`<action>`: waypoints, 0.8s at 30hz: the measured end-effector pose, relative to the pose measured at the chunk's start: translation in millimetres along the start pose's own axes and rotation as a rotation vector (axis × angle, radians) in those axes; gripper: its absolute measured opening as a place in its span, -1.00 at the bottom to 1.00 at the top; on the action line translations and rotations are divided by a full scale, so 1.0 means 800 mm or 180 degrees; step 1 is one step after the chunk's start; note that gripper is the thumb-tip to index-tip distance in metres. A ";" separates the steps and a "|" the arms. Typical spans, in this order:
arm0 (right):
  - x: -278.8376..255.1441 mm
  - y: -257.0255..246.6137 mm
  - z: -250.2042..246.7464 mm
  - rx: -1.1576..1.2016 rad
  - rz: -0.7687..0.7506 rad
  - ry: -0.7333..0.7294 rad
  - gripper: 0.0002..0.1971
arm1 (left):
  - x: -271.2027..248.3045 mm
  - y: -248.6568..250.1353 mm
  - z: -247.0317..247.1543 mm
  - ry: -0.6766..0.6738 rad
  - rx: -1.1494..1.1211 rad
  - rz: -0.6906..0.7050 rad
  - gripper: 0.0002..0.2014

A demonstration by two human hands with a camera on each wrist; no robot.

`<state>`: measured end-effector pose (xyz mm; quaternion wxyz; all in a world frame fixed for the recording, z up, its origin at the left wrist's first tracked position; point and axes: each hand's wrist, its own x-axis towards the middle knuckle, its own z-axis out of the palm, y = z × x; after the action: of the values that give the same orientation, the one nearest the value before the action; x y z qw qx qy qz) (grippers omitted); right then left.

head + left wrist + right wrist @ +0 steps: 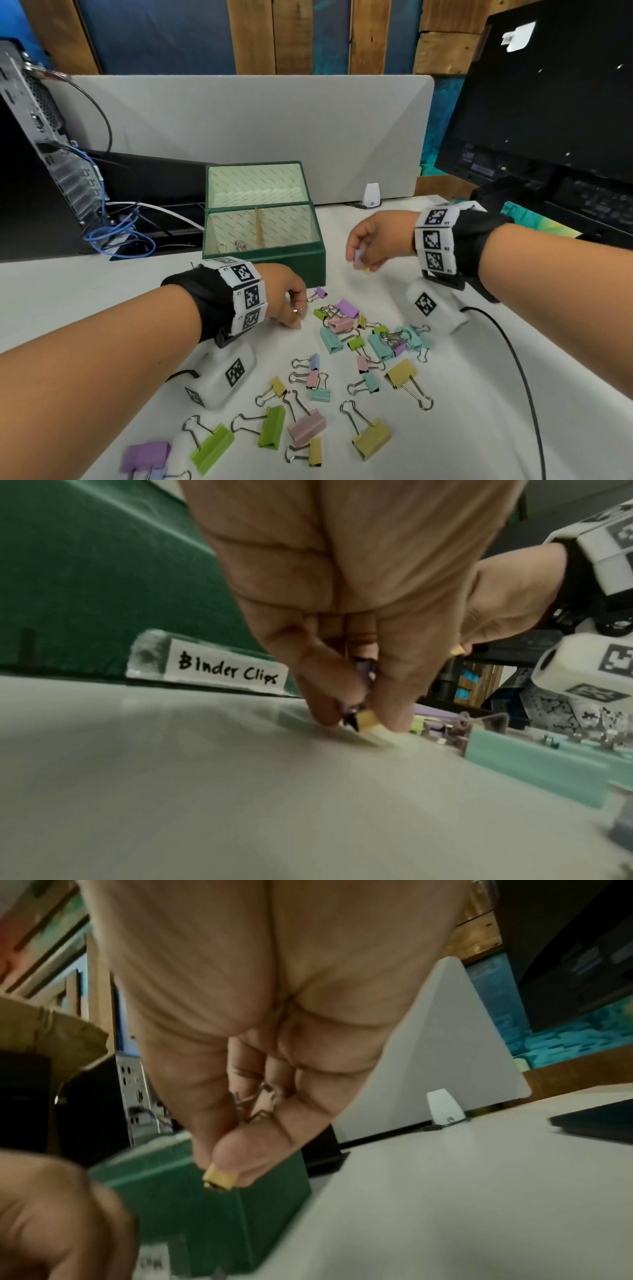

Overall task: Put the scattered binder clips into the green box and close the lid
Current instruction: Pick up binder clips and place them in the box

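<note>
While green box gapes, few clips inside | both hands pinch clips

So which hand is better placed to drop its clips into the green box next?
Right hand, probably: it holds small clips lifted off the table, beside the open green box. The left hand is down at the table, pinching a yellow clip.

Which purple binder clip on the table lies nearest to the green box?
The small purple clip just before the green box, beside the left hand. The other purple ones lie farther away, one in the pile's middle, one at the table's near edge.
</note>
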<state>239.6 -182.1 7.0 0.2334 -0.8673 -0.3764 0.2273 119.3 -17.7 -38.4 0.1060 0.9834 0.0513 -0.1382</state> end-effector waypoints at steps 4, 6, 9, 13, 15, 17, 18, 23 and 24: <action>0.027 -0.046 -0.012 0.0498 -0.0171 0.0470 -0.88 | -0.010 -0.009 -0.011 0.0075 -0.0256 0.0024 -0.87; 0.041 -0.064 -0.013 0.0696 -0.0308 0.0632 -0.82 | -0.016 -0.013 -0.022 0.0207 -0.0448 -0.0007 -0.86; 0.057 -0.078 -0.007 0.0705 -0.0418 0.0625 -0.73 | -0.026 -0.018 -0.044 0.0461 -0.0841 -0.0070 -0.88; 0.051 -0.066 -0.003 -0.0077 -0.0497 0.0685 -0.68 | -0.028 -0.021 -0.072 0.0847 -0.1403 -0.0150 -0.90; 0.036 -0.054 -0.006 -0.0309 -0.0508 0.0829 -0.71 | -0.023 -0.019 -0.082 0.1035 -0.1356 -0.0235 -0.90; 0.017 -0.037 -0.010 -0.0349 -0.0453 0.0769 -0.74 | -0.014 -0.016 -0.088 0.1160 -0.1122 -0.0308 -0.88; 0.007 -0.029 -0.011 -0.0444 -0.0387 0.0631 -0.74 | -0.008 -0.014 -0.090 0.1188 -0.0942 -0.0341 -0.88; -0.034 0.017 -0.001 -0.1266 0.0091 -0.0490 -0.68 | 0.020 -0.003 -0.093 0.1182 -0.0285 -0.0447 -0.85; -0.039 0.025 0.003 -0.1365 0.0168 -0.0623 -0.68 | 0.026 -0.003 -0.093 0.1184 -0.0308 -0.0490 -0.84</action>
<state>230.0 -217.6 0.4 0.0003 -0.8804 -0.4141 0.2312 158.3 2.6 25.2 0.1310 0.9789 0.1516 0.0408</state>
